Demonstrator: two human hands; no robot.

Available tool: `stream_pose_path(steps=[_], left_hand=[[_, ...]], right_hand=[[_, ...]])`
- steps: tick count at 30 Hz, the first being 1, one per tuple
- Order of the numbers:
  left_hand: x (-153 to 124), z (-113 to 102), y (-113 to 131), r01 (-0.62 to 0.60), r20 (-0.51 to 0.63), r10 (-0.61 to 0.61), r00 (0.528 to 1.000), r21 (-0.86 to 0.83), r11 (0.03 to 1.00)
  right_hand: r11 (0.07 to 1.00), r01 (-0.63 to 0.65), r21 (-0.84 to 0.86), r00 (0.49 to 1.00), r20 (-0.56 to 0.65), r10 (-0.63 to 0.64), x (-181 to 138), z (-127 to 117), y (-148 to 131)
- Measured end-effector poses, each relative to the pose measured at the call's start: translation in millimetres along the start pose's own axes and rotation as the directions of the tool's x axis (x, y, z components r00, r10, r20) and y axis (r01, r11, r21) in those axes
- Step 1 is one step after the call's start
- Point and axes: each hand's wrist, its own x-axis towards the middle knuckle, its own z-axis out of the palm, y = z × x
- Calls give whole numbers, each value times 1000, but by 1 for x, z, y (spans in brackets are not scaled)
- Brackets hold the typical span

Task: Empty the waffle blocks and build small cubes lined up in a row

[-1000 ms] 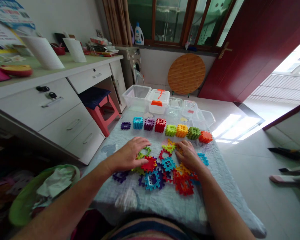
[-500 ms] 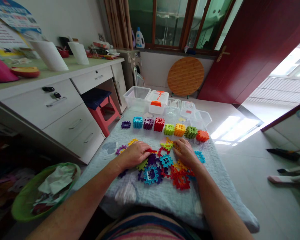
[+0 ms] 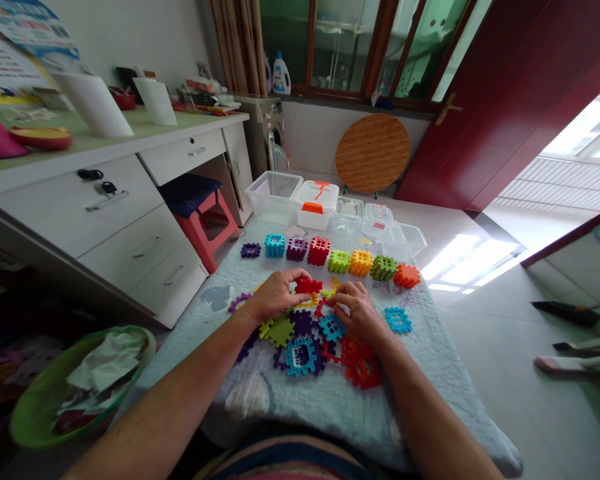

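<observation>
My left hand (image 3: 277, 293) is closed, with thumb and fingers round a small stack of red interlocking building pieces (image 3: 309, 285). To its right my right hand (image 3: 357, 312) reaches in low, its fingertips pinching the edge of a red notched square frame (image 3: 321, 307). Under and around both hands lies a loose pile of plastic pieces: a blue window square (image 3: 333, 327), a blue frame (image 3: 301, 357), an olive square (image 3: 280, 331), a purple piece (image 3: 303, 323) and red pieces (image 3: 361, 363). One light-blue window piece (image 3: 398, 320) lies apart on the right.
Behind the pile runs a row of colour-sorted stacks, among them red (image 3: 319, 251), yellow (image 3: 361, 263) and orange (image 3: 407, 275). Clear plastic boxes (image 3: 275, 193) and a lidded box (image 3: 316, 197) stand at the table's far end. A green basket (image 3: 25, 407) is at lower left.
My left hand has risen slightly, and the red stack now shows in its grip. My right hand has moved left and nearer, from the yellow pieces to the red frame.
</observation>
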Motion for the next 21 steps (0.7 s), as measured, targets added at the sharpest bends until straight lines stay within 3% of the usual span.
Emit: stream_pose_path(steps=[7,11,15,18,21], left_hand=[[-5,-4,11,16,83,-7,997,-113,994],[2,-2,2,51,47,-45,998,-144,988],[10,6,-9,66,-4,-66,998,50,997],[13,8,-16,-6,-55,21,998,258,966],[10,-2,-25,-19,-122,68,990,362,932]], right_hand=[[992,-66,-106,997,27,69,3,4,-3],[978,-118,-173,993,5,121,5,6,-2],[957,-180,-226,984,-40,176,8,9,-1],[943,-220,-248,975,-54,213,8,9,-2],[943,-213,-255,976,-11,217,9,8,-3]])
